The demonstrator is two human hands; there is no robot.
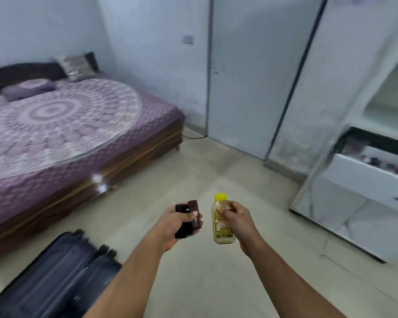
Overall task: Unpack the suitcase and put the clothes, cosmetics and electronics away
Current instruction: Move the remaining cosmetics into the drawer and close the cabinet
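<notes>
- Transfer step: a person carries cosmetics away from the open suitcase [55,278], which lies on the floor [193,166] at lower left, toward the white storage unit [345,198] on the right.
- Right hand [239,220]: fingers curled round the upper body of a clear yellow bottle [223,222] with a yellow cap, held upright.
- Left hand [174,223]: fingers and thumb clamp two small dark items [190,218], one black and one reddish-brown; motion blur leaves their kind uncertain, though they are probably cosmetic cases.
- Good practice, as a judgement: keep the bottle cap-up, bring both hands over the open drawer [372,166], and release one hand at a time so that the stacked pair does not slip. The drawer already holds blurred items, so a free gap should be chosen first.
- Room: pale floor, pale walls, tall white wardrobe doors [251,88] at the back, open shelves above the drawer.
- Bed [62,125]: purple mandala cover and pillows [78,66], just beside the suitcase.
</notes>
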